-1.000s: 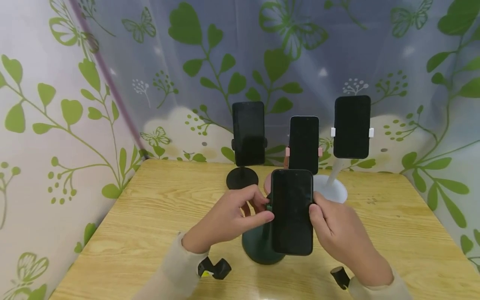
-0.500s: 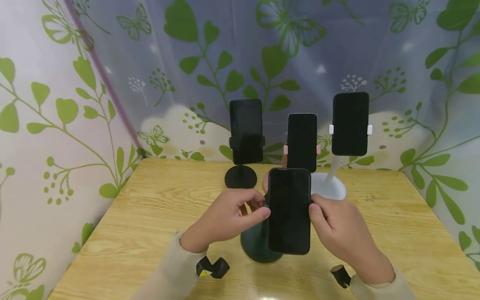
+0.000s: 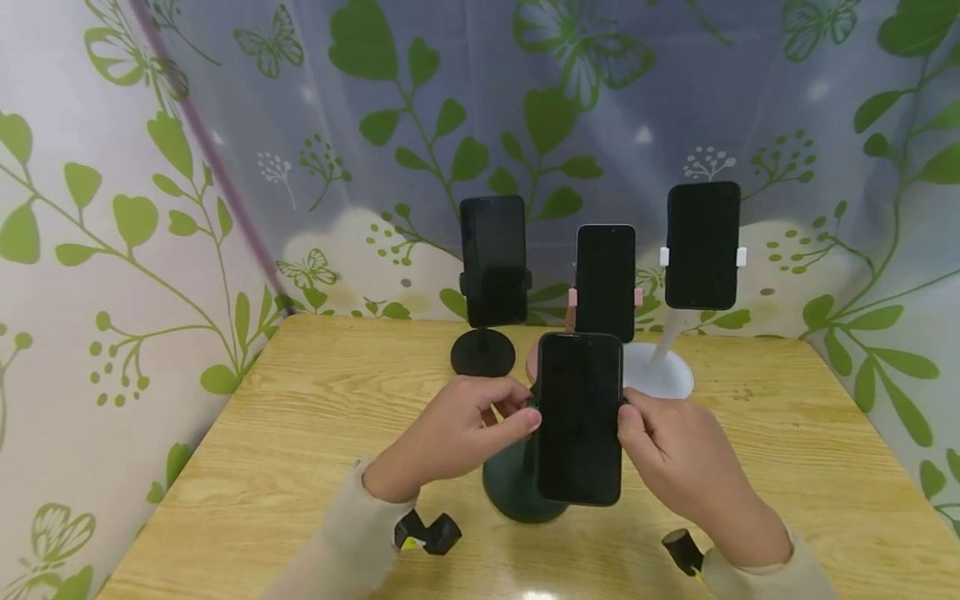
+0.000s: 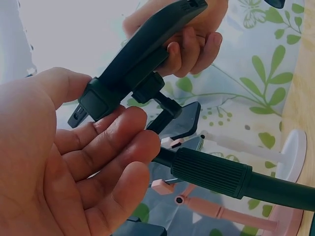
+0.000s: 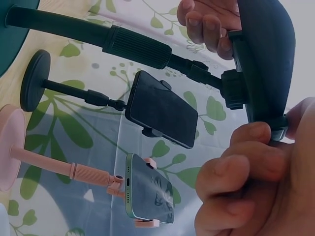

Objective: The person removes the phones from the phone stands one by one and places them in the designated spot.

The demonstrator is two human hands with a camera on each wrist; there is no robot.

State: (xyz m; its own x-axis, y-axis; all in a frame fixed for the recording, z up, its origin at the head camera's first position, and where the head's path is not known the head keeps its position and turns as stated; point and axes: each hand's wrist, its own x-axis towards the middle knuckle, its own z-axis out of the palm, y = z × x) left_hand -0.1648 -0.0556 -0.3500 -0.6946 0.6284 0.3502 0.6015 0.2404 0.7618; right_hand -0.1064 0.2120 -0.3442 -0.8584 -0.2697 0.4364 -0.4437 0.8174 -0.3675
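Note:
A black phone point(image 3: 581, 421) faces me upright in the clamp point(image 4: 96, 101) of a dark green phone stand point(image 3: 517, 493). My left hand point(image 3: 472, 429) pinches the clamp's left end between thumb and fingers, the other fingers curling loosely below it in the left wrist view. On the opposite side my right hand point(image 3: 678, 457) grips the clamp's right end point(image 5: 278, 128), with the thumb at the phone's edge and the fingers behind. The stand's ribbed pole point(image 4: 211, 169) runs from behind the phone down to the round base, which the phone partly covers in the head view.
Behind stand a black phone stand point(image 3: 482, 354), a pink one point(image 3: 639, 297) and a white one point(image 3: 663, 372), each bearing a phone. The pink base is mostly hidden by the front phone. A leaf-patterned curtain point(image 3: 420, 167) backs the wooden table point(image 3: 315, 433).
The head view has shifted slightly. Both hands keep their places on the clamp, and the phone stays between them with barely any movement.

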